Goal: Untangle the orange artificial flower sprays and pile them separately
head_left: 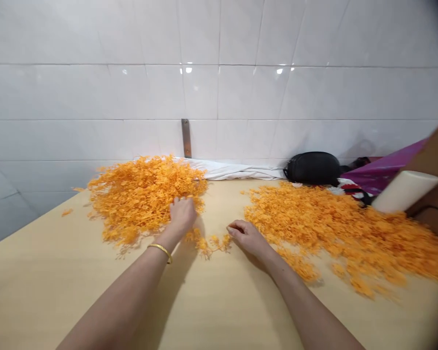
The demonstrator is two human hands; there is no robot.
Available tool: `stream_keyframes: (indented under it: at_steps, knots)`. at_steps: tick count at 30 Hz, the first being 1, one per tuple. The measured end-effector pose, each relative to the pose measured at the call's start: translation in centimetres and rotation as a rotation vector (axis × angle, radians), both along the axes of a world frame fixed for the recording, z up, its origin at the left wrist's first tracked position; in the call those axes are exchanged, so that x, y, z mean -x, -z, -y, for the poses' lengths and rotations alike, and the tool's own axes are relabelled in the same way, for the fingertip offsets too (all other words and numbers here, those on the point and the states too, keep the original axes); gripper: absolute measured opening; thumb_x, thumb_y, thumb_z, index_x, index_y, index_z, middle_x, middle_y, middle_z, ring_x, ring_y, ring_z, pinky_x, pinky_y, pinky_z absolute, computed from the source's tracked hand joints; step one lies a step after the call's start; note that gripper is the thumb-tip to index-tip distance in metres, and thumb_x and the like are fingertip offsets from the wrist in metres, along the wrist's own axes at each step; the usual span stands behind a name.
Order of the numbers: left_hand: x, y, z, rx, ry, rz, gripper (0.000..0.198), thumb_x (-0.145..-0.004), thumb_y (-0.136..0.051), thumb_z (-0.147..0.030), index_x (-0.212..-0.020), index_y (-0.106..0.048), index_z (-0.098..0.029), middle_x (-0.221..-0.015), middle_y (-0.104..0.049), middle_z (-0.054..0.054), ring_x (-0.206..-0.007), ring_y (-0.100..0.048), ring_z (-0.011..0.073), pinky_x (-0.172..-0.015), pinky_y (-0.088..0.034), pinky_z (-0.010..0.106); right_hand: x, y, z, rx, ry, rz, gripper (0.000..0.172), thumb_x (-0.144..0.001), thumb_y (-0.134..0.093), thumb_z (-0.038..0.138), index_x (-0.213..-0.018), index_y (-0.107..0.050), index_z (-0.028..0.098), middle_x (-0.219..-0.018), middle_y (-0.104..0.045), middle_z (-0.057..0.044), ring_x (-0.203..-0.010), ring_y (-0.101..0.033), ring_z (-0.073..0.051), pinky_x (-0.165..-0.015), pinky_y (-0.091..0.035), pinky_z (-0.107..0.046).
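My left hand (183, 214) is at the right edge of a heaped pile of orange artificial flower sprigs (142, 194). Its fingers curl down and are partly hidden; whatever they hold, I cannot make out. A gold bracelet (162, 249) circles that wrist. Between my hands, low over the table, runs a thin orange flower sprig (214, 244) with small frilly clusters. My right hand (248, 236) has thumb and forefinger pinched together at the sprig's right end. Just beyond it spreads a second, flatter pile of orange sprigs (324, 226).
The pale wooden table (219, 301) meets a white tiled wall (237, 92). White cloth (237, 170) lies along the back, with a black pouch (312, 167) beside it. A cream-coloured roll (405, 191), purple sheeting (383, 167) and a brown box (436, 160) crowd the right side.
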State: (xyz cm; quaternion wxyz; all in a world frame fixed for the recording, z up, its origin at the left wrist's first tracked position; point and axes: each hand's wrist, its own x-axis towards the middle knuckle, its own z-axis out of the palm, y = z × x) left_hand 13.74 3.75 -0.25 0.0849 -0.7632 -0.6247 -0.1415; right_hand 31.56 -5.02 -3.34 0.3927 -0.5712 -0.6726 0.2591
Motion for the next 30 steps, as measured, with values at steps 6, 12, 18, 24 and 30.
stream_keyframes:
  at_steps: [6,12,18,24,30]
  knots:
    - [0.2,2.5,0.2,-0.010,0.070,-0.026,0.026,-0.071,-0.033,-0.011,-0.073,-0.059,-0.013,-0.084,-0.055,0.015,-0.085,-0.045,0.0298,-0.066,-0.033,0.039,0.3,0.5,-0.2,-0.022,0.062,-0.016,0.015,-0.069,-0.047,0.025,-0.063,-0.057,0.016,-0.062,-0.054,0.000,-0.061,-0.047,-0.011,-0.057,-0.033,-0.023]
    - [0.6,1.8,3.8,-0.271,0.222,0.080,0.024,-0.079,-0.033,-0.021,-0.081,-0.057,-0.019,-0.083,-0.053,0.008,-0.085,-0.041,0.0226,-0.073,-0.031,0.035,-0.5,1.2,-1.0,0.071,0.174,-0.456,0.022,-0.069,-0.049,0.037,-0.071,-0.055,0.016,-0.061,-0.049,0.001,-0.051,-0.041,-0.008,-0.048,-0.032,-0.021]
    - [-0.1,1.7,6.6,-0.334,0.447,0.159,0.024,-0.079,-0.032,-0.016,-0.083,-0.055,-0.021,-0.078,-0.049,0.007,-0.080,-0.039,0.0196,-0.075,-0.030,0.035,-0.6,0.6,-1.2,0.121,0.156,-0.731,0.042,-0.067,-0.048,0.055,-0.081,-0.056,0.016,-0.075,-0.052,-0.004,-0.057,-0.045,-0.010,-0.047,-0.033,-0.022]
    - [-0.3,2.3,6.8,-0.283,0.466,0.159,0.021,-0.077,-0.034,-0.014,-0.081,-0.055,-0.020,-0.079,-0.048,0.008,-0.083,-0.039,0.0208,-0.078,-0.030,0.038,0.5,-0.1,0.1,0.099,-0.054,-0.505,0.031,-0.067,-0.054,0.046,-0.063,-0.055,0.015,-0.059,-0.048,0.001,-0.053,-0.039,-0.008,-0.050,-0.029,-0.021]
    - [-0.4,0.9,8.3,-0.253,0.566,0.397,0.022,-0.076,-0.039,-0.018,-0.093,-0.053,-0.018,-0.096,-0.050,0.010,-0.097,-0.038,0.0227,-0.082,-0.031,0.038,0.1,0.7,-0.5,0.109,0.022,-0.621,0.029,-0.065,-0.056,0.045,-0.067,-0.054,0.016,-0.052,-0.044,0.004,-0.047,-0.035,-0.007,-0.044,-0.026,-0.021]
